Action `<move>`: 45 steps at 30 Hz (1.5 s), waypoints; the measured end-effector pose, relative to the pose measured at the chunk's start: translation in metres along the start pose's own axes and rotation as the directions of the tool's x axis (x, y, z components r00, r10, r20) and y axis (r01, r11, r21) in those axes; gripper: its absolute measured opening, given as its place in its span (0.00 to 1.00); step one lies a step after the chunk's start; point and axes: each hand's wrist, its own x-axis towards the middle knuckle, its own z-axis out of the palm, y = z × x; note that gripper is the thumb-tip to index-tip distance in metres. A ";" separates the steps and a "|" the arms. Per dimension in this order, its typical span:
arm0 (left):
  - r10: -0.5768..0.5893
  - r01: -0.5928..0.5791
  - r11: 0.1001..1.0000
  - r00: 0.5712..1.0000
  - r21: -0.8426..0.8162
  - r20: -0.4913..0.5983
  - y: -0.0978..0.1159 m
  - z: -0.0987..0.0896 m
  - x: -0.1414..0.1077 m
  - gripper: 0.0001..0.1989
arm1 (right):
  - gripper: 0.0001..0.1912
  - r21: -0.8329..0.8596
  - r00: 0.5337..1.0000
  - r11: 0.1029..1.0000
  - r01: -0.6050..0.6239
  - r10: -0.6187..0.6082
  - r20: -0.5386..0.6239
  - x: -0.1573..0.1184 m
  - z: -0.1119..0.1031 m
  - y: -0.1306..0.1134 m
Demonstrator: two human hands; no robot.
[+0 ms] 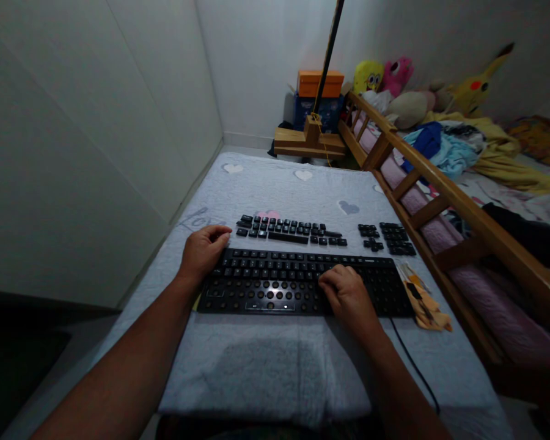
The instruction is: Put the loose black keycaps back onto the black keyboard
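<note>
A black keyboard (pixel 275 290) lies on the cloth-covered table. Its upper rows carry keycaps, while the lower rows and the number pad at the right show bare key seats. My left hand (pixel 206 250) rests by the keyboard's upper left corner, fingers curled together; whatever they may hold is hidden. Over the right part of the main keys, my right hand (pixel 347 290) is closed in a pinch, its fingertips down at the key rows, and anything between them is too small to make out. Loose keycaps (pixel 288 238) lie in rows just beyond the keyboard.
More loose keycaps (pixel 396 237) sit in groups at the right. An orange cloth (pixel 433 315) with small tools on it lies beside the keyboard. The cable (pixel 415 360) runs toward the near edge. A wooden bed rail (pixel 440 201) borders the table's right side.
</note>
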 end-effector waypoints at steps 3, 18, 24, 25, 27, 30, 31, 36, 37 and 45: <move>0.001 -0.001 1.000 1.000 -0.005 -0.003 -0.001 0.000 0.000 0.16 | 0.08 0.017 0.999 0.999 -0.033 0.032 0.020 0.002 -0.001 0.000; 0.005 -0.005 1.000 1.000 -0.007 0.003 0.000 0.001 0.000 0.16 | 0.08 0.127 0.996 0.988 -0.093 0.090 0.024 0.003 -0.002 -0.001; 0.016 -0.016 1.000 1.000 -0.026 0.004 -0.003 0.002 0.001 0.16 | 0.08 0.070 0.998 0.995 -0.071 0.070 0.003 0.001 0.002 -0.001; 0.017 -0.017 1.000 1.000 -0.025 0.005 -0.003 0.002 0.001 0.16 | 0.08 0.076 0.998 0.995 -0.067 0.067 -0.002 0.000 0.002 -0.001; 0.018 -0.018 1.000 1.000 -0.020 0.004 -0.002 0.001 0.001 0.16 | 0.08 0.113 0.998 0.992 -0.057 0.060 -0.018 -0.001 0.001 -0.001; 0.010 -0.010 1.000 1.000 -0.015 0.003 0.000 0.001 0.000 0.16 | 0.08 0.208 0.995 0.977 -0.045 0.062 -0.079 -0.003 -0.005 0.000; 0.006 -0.006 1.000 1.000 -0.016 0.004 0.000 0.001 0.000 0.16 | 0.08 0.233 0.991 0.971 -0.044 0.072 -0.111 -0.002 -0.008 0.001; 0.012 -0.012 1.000 1.000 -0.022 0.004 0.000 0.001 0.000 0.16 | 0.06 0.236 0.974 0.970 -0.063 0.111 -0.198 0.013 -0.032 0.011; 0.015 -0.015 1.000 1.000 -0.021 0.004 -0.001 0.001 0.000 0.16 | 0.06 0.208 0.976 0.976 -0.058 0.100 -0.195 0.020 -0.037 0.014; 0.005 -0.005 0.999 1.000 -0.043 0.010 -0.001 0.002 0.000 0.16 | 0.07 -0.050 0.987 0.987 -0.152 0.154 0.036 0.111 -0.040 0.054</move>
